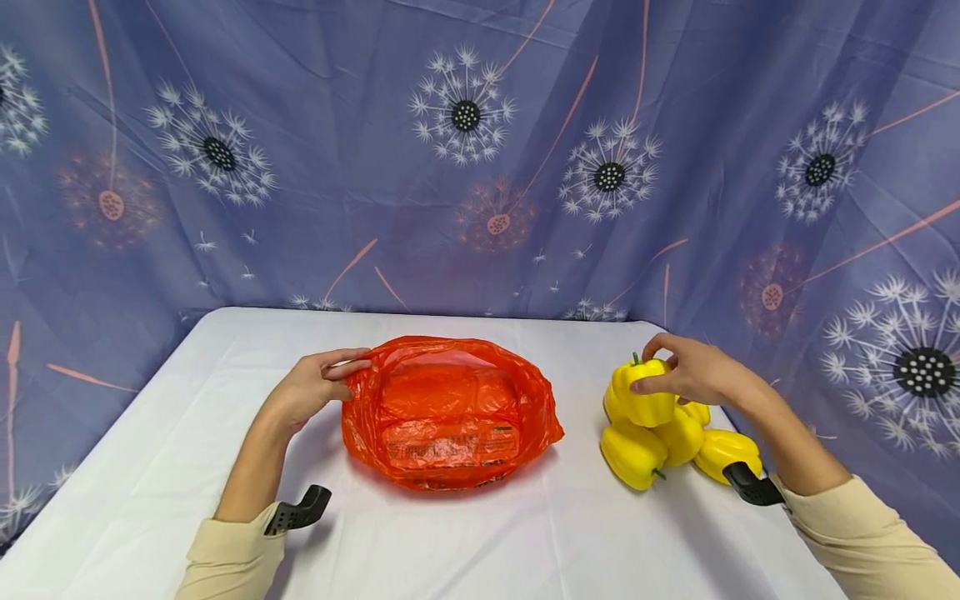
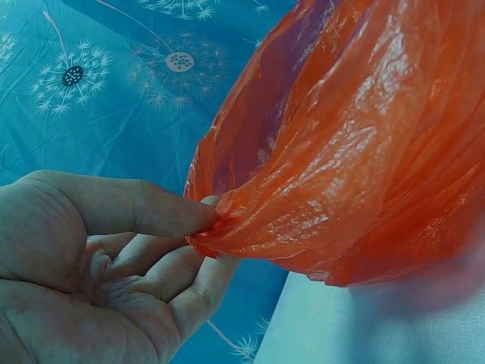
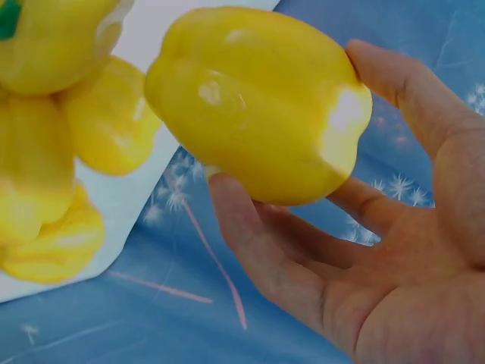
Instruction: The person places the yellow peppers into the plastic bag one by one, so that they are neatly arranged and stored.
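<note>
A red plastic bag (image 1: 450,392) lies on the table with its mouth spread wide. My left hand (image 1: 307,387) pinches the bag's left rim between thumb and fingers, and the left wrist view shows the gathered film (image 2: 303,205) at the fingertips. On the right, my right hand (image 1: 686,371) grips a yellow bell pepper (image 1: 637,392) with a green stem, over a heap of others. Seen from the right wrist, the thumb and fingers curl round the held pepper (image 3: 258,106). Part of the heap is hidden behind that pepper.
Below the held pepper, several more yellow bell peppers (image 1: 633,454) are bunched together, one pepper (image 1: 723,454) at the right near the wrist. A white cloth covers the table (image 1: 465,542). Behind it hangs a blue curtain (image 1: 337,167) with dandelion prints.
</note>
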`<state>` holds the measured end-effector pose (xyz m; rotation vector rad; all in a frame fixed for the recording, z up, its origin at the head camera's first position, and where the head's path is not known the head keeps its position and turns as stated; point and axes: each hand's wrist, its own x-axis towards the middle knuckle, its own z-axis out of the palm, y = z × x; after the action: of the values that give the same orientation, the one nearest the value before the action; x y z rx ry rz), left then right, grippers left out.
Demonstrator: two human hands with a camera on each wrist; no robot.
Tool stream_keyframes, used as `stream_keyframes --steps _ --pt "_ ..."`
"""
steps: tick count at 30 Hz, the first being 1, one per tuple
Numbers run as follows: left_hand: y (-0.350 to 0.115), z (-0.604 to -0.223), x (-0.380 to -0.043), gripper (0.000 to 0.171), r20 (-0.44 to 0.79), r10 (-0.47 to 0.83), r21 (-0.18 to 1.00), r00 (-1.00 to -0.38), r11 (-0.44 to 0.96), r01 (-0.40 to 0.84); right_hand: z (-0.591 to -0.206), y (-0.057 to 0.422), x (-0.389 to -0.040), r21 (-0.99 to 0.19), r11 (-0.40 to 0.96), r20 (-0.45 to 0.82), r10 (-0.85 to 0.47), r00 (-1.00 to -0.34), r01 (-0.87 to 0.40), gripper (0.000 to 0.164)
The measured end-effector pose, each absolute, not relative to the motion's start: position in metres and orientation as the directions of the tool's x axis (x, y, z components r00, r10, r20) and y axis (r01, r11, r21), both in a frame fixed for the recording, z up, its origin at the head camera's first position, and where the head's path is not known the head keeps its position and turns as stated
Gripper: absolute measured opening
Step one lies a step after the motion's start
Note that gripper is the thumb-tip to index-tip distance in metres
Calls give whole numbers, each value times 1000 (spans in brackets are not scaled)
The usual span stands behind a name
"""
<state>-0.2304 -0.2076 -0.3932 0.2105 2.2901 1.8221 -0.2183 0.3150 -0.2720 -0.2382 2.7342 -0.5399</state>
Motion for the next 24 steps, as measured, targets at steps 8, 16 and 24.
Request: stream_keyframes --steps 8,16,24 --pt "-207 -393 -230 74 -83 232 975 -969 220 -31 -276 293 -225 -361 914 -137 -250 -958 -187 62" --pt "-206 -393 -230 73 -83 229 973 -970 227 -29 -283 270 -229 -399 887 -52 -277 -960 -234 60" --pt "-206 -392 -230 73 -82 222 973 -972 230 -29 -286 243 -236 -436 871 -56 -276 -960 -225 57"
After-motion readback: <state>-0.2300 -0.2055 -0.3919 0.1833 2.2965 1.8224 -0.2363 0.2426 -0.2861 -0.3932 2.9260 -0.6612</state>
